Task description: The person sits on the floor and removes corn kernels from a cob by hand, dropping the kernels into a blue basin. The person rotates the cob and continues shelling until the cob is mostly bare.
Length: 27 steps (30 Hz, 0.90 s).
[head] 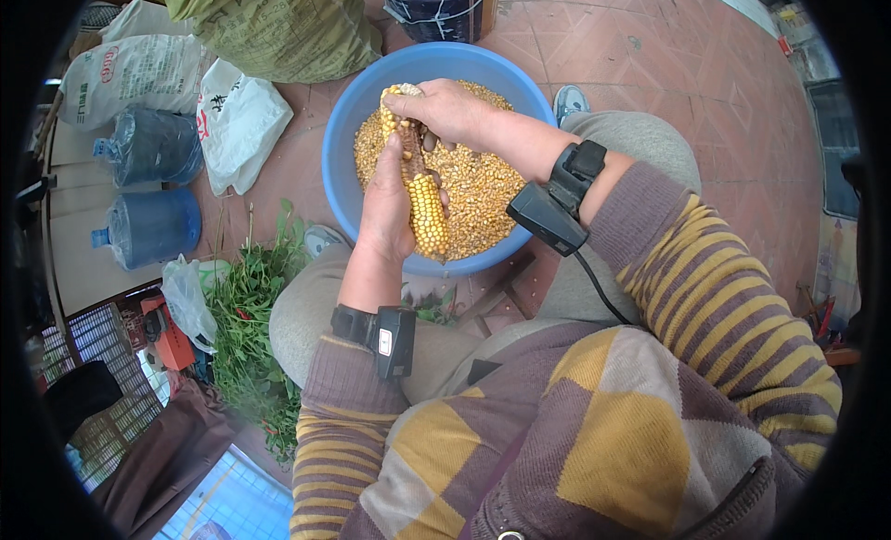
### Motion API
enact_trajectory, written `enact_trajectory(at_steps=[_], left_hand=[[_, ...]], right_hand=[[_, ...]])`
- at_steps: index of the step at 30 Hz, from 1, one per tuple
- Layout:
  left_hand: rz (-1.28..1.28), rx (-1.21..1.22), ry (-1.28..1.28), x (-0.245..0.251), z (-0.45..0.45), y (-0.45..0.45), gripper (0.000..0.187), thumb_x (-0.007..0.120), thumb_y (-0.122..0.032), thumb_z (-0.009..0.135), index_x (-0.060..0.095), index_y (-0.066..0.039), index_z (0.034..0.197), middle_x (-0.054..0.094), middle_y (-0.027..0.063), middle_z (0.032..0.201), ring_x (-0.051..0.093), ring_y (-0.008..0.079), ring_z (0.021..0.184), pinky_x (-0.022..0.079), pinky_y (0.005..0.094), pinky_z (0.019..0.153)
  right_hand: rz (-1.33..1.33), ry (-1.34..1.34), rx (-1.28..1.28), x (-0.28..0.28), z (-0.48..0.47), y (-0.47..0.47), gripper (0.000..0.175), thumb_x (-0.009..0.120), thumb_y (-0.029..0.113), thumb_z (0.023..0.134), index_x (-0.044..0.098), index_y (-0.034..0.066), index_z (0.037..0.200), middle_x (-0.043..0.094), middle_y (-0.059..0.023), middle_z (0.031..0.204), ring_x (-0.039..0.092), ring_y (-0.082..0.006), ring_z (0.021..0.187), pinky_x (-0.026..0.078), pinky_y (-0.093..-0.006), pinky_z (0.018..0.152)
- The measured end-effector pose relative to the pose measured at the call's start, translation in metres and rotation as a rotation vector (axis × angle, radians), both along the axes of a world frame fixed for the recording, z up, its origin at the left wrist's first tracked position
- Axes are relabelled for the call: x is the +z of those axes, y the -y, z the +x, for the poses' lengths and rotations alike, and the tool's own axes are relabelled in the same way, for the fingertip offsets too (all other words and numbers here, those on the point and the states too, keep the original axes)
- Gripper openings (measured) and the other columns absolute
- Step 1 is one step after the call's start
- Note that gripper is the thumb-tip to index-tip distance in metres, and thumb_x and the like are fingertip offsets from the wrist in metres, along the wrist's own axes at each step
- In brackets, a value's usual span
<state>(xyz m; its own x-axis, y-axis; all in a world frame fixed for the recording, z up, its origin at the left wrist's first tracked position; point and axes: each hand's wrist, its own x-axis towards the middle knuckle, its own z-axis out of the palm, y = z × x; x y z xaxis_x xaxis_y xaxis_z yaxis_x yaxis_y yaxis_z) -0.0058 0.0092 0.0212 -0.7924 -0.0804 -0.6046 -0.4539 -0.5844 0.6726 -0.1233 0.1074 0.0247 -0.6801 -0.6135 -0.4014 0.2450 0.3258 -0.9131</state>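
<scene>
A blue plastic basin (339, 192) holds a thick layer of loose yellow corn kernels (480, 199). Above it, my left hand (390, 206) grips a partly shelled corn cob (428, 219); its lower end is covered in kernels, while reddish-brown bare core shows higher up. My right hand (449, 112) is closed around the upper part, its thumb near a pale end and a strip of yellow kernels. Whether that upper part belongs to the same cob or a second one, I cannot tell. Some fingers of both hands are hidden behind the corn.
A full woven sack (285, 31) and a dark bucket (435, 11) stand beyond the basin. At left are white plastic bags (240, 122), large blue water bottles (156, 223) and a pile of green plants (250, 317). My knees flank the basin on the tiled floor (626, 59).
</scene>
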Motion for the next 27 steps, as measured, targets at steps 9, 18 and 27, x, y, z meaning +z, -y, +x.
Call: enact_trajectory(at_steps=[9,18,27], left_hand=[[-0.031,-0.012,-0.009,0.003,0.001,-0.001,0.047,0.044,-0.049,0.094,0.049,-0.006,0.111,0.054,0.0072,0.074,0.056,0.0159,0.055,0.050,0.0271,0.047],[-0.003,-0.010,-0.042,0.001,0.003,0.000,0.046,0.044,-0.048,0.094,0.050,-0.007,0.113,0.055,0.0072,0.074,0.056,0.0159,0.056,0.050,0.0270,0.051],[-0.001,-0.005,-0.016,0.000,0.002,-0.001,0.046,0.043,-0.048,0.094,0.049,-0.006,0.114,0.055,0.0075,0.074,0.056,0.0157,0.056,0.050,0.0269,0.050]], right_hand=[[-0.075,-0.024,-0.028,-0.003,0.001,0.001,0.044,0.053,0.042,0.087,0.063,-0.0017,0.087,0.063,-0.0091,0.073,0.056,-0.0145,0.051,0.041,-0.0269,0.037],[-0.151,0.109,0.017,-0.010,-0.004,-0.001,0.040,0.050,0.042,0.090,0.059,0.0033,0.092,0.060,-0.0055,0.077,0.054,-0.0113,0.056,0.038,-0.0239,0.039],[-0.115,0.129,-0.006,-0.005,-0.003,-0.001,0.038,0.048,0.036,0.087,0.060,0.0006,0.088,0.060,-0.0075,0.076,0.055,-0.0137,0.057,0.039,-0.0255,0.040]])
